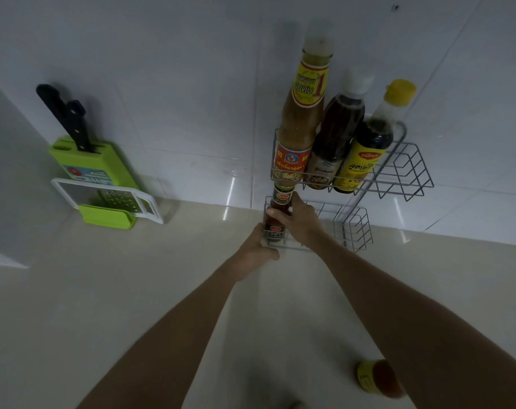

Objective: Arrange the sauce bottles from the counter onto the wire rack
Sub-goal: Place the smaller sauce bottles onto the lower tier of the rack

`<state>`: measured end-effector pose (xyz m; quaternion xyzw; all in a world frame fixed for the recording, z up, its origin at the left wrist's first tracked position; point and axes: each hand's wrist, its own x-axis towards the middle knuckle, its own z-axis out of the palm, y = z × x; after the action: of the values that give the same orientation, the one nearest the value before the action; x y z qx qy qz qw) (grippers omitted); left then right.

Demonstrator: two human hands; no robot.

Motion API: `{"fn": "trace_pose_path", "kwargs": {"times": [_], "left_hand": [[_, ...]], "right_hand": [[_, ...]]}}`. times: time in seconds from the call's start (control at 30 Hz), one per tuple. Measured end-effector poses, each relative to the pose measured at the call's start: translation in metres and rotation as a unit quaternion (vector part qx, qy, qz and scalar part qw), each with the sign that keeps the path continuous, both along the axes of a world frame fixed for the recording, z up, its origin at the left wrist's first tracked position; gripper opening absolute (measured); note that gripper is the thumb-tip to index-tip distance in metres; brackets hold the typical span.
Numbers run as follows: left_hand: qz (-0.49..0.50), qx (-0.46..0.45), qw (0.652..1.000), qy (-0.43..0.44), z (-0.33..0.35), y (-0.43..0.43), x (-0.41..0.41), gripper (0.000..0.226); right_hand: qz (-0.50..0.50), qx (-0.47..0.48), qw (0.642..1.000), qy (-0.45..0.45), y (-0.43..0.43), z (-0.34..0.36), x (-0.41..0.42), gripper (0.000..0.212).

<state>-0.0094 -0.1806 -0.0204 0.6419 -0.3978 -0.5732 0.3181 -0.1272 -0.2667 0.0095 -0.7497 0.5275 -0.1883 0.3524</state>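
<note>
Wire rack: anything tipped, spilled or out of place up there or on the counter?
No spill or damage shows. Three bottles stand on the wire rack's upper shelf. The right hand holds a small dark bottle at the lower shelf's left end, the left hand just below. One bottle remains on the counter.

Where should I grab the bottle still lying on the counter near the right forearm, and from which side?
Grip the orange bottle around its labelled body, coming from the left, its open side. The right forearm covers its right end, so a cap or neck cannot be seen. It seems to lie on its side on the counter, so wrap across the round body instead of pinching an end, then stand it up.
</note>
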Motion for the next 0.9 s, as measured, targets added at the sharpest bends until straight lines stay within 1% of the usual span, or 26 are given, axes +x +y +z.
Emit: {"fn": "trace_pose_path", "kwargs": {"times": [0.07, 0.13, 0.17, 0.2, 0.23, 0.3, 0.33, 0.4, 0.47, 0.5, 0.57, 0.6, 0.63, 0.7, 0.73, 0.77, 0.8, 0.83, 0.9], "left_hand": [[-0.01, 0.016, 1.0, -0.024, 0.007, 0.007, 0.001, 0.091], [-0.009, 0.034, 0.998, -0.052, 0.011, 0.022, 0.003, 0.092], [-0.012, 0.037, 0.997, -0.064, 0.012, 0.033, 0.002, 0.089], [-0.019, 0.032, 0.996, -0.076, 0.014, 0.048, 0.001, 0.084], [-0.031, 0.022, 0.996, -0.085, 0.016, 0.064, -0.001, 0.078], [-0.069, -0.002, 0.994, -0.079, 0.019, 0.102, -0.009, 0.07], [-0.096, -0.009, 0.993, -0.062, 0.02, 0.123, -0.016, 0.069], [-0.17, -0.007, 0.985, -0.033, 0.019, 0.165, -0.03, 0.075], [-0.258, -0.011, 0.965, -0.035, 0.013, 0.201, -0.045, 0.084], [-0.286, -0.022, 0.957, -0.041, 0.01, 0.215, -0.055, 0.088], [-0.291, -0.057, 0.954, -0.035, 0.007, 0.235, -0.078, 0.088], [-0.275, -0.083, 0.958, -0.022, 0.005, 0.243, -0.091, 0.079], [-0.247, -0.101, 0.964, -0.019, 0.005, 0.249, -0.104, 0.064], [-0.181, -0.092, 0.979, -0.037, 0.01, 0.256, -0.126, 0.032], [-0.153, -0.07, 0.985, -0.029, 0.012, 0.255, -0.133, 0.021], [-0.137, -0.045, 0.989, -0.023, 0.016, 0.253, -0.135, 0.014], [-0.136, -0.03, 0.99, -0.024, 0.022, 0.25, -0.134, 0.011], [-0.153, -0.028, 0.987, -0.026, 0.03, 0.246, -0.13, 0.01], [-0.214, -0.035, 0.976, -0.002, 0.052, 0.236, -0.121, 0.016]], "right_hand": [[0.006, 0.039, 0.999, -0.013, 0.007, 0.005, -0.003, 0.071], [-0.028, 0.038, 0.999, -0.018, 0.023, 0.012, -0.008, 0.077], [-0.049, 0.022, 0.998, -0.027, 0.035, 0.018, -0.015, 0.071], [-0.052, -0.003, 0.998, -0.039, 0.051, 0.024, -0.024, 0.06], [-0.029, -0.03, 0.998, -0.041, 0.068, 0.031, -0.035, 0.045], [0.057, -0.068, 0.996, 0.0, 0.107, 0.045, -0.064, 0.018], [0.095, -0.075, 0.992, 0.029, 0.127, 0.052, -0.077, 0.016], [0.137, -0.077, 0.984, 0.087, 0.169, 0.065, -0.102, 0.037], [0.163, -0.131, 0.964, 0.162, 0.209, 0.077, -0.12, 0.06], [0.181, -0.16, 0.948, 0.207, 0.226, 0.08, -0.129, 0.066], [0.215, -0.191, 0.919, 0.271, 0.257, 0.08, -0.143, 0.07], [0.227, -0.207, 0.907, 0.287, 0.27, 0.078, -0.149, 0.069], [0.246, -0.228, 0.892, 0.304, 0.281, 0.075, -0.152, 0.065], [0.289, -0.294, 0.845, 0.341, 0.296, 0.069, -0.152, 0.044], [0.282, -0.304, 0.842, 0.344, 0.3, 0.07, -0.151, 0.037], [0.262, -0.298, 0.855, 0.333, 0.3, 0.071, -0.15, 0.035], [0.246, -0.295, 0.867, 0.318, 0.297, 0.075, -0.151, 0.038], [0.239, -0.306, 0.874, 0.293, 0.291, 0.081, -0.152, 0.041], [0.243, -0.339, 0.878, 0.233, 0.278, 0.102, -0.154, 0.038]]}}
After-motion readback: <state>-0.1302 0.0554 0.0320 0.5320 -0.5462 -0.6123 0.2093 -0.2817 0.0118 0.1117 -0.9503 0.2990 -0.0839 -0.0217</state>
